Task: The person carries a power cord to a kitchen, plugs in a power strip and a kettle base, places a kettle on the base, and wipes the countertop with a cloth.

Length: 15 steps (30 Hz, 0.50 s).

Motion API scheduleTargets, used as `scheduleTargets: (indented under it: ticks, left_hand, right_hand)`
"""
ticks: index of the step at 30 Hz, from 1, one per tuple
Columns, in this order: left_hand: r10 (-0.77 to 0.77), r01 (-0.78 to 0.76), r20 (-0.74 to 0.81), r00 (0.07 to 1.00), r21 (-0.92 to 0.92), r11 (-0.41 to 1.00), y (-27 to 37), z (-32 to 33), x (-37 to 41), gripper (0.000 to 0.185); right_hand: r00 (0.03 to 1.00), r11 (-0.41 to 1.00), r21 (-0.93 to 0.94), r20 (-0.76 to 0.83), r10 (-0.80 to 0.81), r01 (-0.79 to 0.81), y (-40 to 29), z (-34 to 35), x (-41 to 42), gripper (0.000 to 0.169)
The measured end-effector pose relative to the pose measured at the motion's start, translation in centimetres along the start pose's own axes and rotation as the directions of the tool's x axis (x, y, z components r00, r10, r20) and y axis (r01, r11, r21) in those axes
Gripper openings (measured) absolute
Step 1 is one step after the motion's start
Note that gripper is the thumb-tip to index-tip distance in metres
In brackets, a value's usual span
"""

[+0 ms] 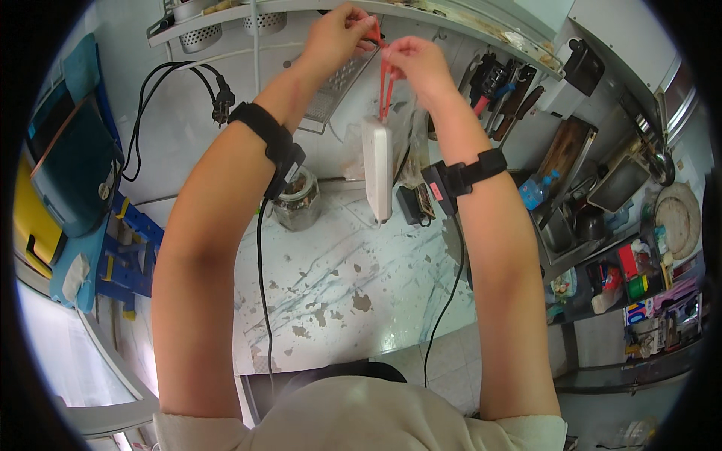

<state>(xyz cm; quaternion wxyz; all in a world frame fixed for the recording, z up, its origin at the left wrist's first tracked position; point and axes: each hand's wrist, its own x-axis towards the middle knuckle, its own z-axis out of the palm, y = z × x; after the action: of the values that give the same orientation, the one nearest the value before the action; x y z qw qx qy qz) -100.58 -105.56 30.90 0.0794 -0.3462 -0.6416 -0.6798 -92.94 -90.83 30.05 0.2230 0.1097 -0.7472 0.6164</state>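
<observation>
Both arms reach up to the shelf's edge. My left hand [340,36] pinches the upper part of a red strap [386,93] between thumb and fingers. Just right of it and slightly lower, my right hand [416,61] grips the same strap. A flat white plastic case [379,169] hangs upright from the strap, above the marble-patterned tabletop [333,270]. Behind the case is a clear plastic bag [409,113]. A metal grater [338,90] hangs on the wall below my left hand. Whether the strap is looped over anything is hidden by my fingers.
A lidded glass jar [296,206] and a black box-shaped adapter [414,206] stand at the table's back. Knives [516,101] hang on the right, above a cluttered sink [558,234]. A black power plug [223,104] dangles at left, near a blue stepladder [132,248]. Wrist-strap cables trail down.
</observation>
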Motion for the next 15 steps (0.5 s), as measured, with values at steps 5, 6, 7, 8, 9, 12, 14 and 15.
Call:
scheduleTargets:
  ticks: [5,6,7,8,9,12,14,15]
  left_hand:
    - [0.303,-0.268,0.018,0.953,0.518,0.812,-0.3,2.0,-2.5,0.059]
    - [0.282,-0.242,0.012,0.959,0.546,0.802,-0.2,2.2,-2.8,0.066]
    - [0.245,-0.203,-0.012,0.969,0.52,0.829,-0.3,2.3,-2.8,0.068]
    - [0.208,-0.164,-0.035,0.977,0.492,0.855,-0.6,2.4,-2.9,0.07]
    - [0.172,-0.129,-0.054,0.984,0.458,0.879,-0.7,2.8,-2.9,0.072]
    - [0.19,-0.107,-0.149,0.97,0.438,0.892,-0.8,3.9,-3.0,0.06]
    - [0.209,-0.109,-0.173,0.963,0.46,0.881,-1.0,4.0,-2.9,0.05]
    - [0.25,-0.132,-0.172,0.953,0.507,0.852,-1.4,3.9,-2.9,0.05]
  right_hand:
    - [0.994,0.992,0.093,-0.066,-0.082,0.088,-0.7,-0.7,3.0,0.007]
    - [0.993,0.994,0.048,-0.073,-0.097,0.101,-0.8,-0.4,3.3,0.008]
    - [0.994,0.995,0.04,-0.07,-0.09,0.093,-0.7,-0.1,3.5,0.008]
    - [0.994,0.996,0.032,-0.068,-0.082,0.084,-0.3,0.0,3.7,0.008]
    - [0.995,0.997,0.021,-0.069,-0.076,0.077,-0.1,0.1,3.9,0.008]
    - [0.995,0.999,-0.002,-0.081,-0.054,0.054,0.3,0.1,4.1,0.007]
    - [0.991,0.997,-0.056,-0.115,-0.061,0.055,0.6,0.0,4.3,0.007]
    - [0.987,0.995,-0.081,-0.147,-0.066,0.055,0.9,0.0,4.3,0.007]
